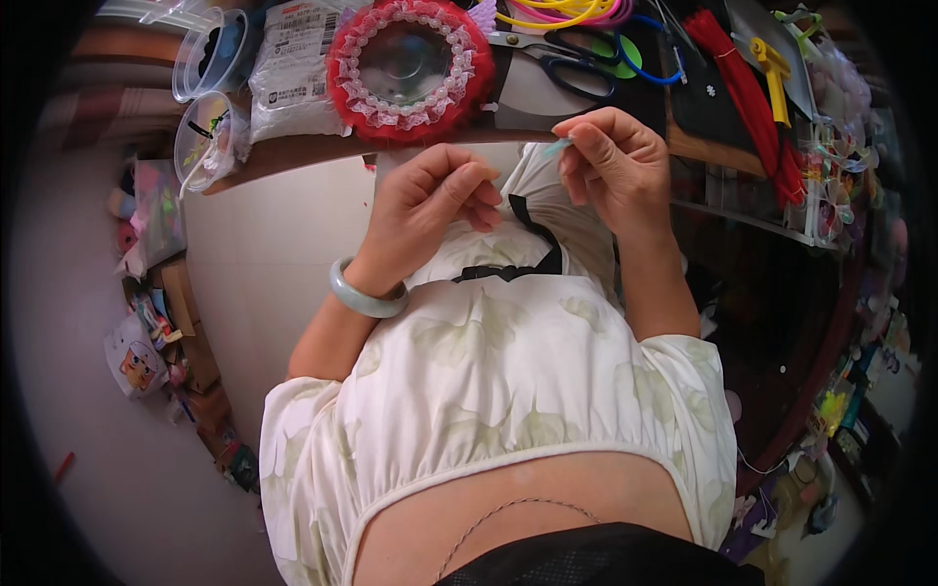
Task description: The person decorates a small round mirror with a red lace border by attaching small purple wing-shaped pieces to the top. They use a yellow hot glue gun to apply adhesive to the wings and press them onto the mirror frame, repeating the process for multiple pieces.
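Observation:
Between the thumb and fingers of my right hand (615, 165) is a small pale-teal piece (558, 146), too small to name surely. My left hand (440, 190), with a jade-like bangle (368, 288) at the wrist, is raised in front of my lap with its fingers curled. Thumb and forefinger come close together there; whether something thin sits between them cannot be made out. The two hands are apart, just short of the table's near edge. Beyond them on the table lie a red round item (341, 95) with a lace and pearl-bead trim and scissors (579, 77) with dark-blue handles.
Left of the red item are a white plastic parcel (289, 80) bearing writing and a clear plastic cup (201, 150) with small pieces. To the right lie a bundle of red stems (740, 88), a yellow glue gun (772, 73) and a blue ring-shaped cord (621, 44).

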Motion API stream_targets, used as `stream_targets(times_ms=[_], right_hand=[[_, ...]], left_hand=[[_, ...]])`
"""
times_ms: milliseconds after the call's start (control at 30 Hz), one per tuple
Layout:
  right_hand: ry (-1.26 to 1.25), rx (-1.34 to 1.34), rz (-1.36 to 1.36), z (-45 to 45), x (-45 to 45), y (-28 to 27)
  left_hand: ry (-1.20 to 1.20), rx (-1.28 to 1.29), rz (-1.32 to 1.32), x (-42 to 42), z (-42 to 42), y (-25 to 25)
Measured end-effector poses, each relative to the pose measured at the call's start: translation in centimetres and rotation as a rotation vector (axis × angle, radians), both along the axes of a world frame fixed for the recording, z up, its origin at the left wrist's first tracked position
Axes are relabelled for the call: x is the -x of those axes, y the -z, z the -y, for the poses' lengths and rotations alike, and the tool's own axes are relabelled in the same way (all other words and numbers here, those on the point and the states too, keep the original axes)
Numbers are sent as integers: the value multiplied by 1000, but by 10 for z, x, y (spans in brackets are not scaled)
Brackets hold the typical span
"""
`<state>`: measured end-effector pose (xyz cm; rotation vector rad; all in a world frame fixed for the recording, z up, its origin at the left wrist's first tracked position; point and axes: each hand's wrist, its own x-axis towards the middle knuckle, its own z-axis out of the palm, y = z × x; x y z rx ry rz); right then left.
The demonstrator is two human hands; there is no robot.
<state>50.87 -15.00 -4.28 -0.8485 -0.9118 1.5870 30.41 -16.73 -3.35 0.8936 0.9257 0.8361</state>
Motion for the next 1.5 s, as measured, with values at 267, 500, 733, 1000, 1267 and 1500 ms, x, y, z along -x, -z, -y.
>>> stream_targets(times_ms=[267, 500, 733, 1000, 1267, 1500], right_hand=[[1, 33, 112, 12, 4, 1], [399, -835, 713, 13, 1, 13], [236, -754, 577, 24, -4, 10], [909, -517, 1333, -61, -161, -14], [556, 127, 1930, -141, -324, 35], [950, 126, 1825, -130, -341, 8]], left_hand=[[134, -53, 63, 0, -9, 16], [155, 128, 230, -31, -5, 8], [67, 340, 683, -46, -8, 16], [-41, -49, 123, -35, -6, -6], [-23, -58, 178, -32, -4, -6], [-33, -41, 243, -25, 0, -8]])
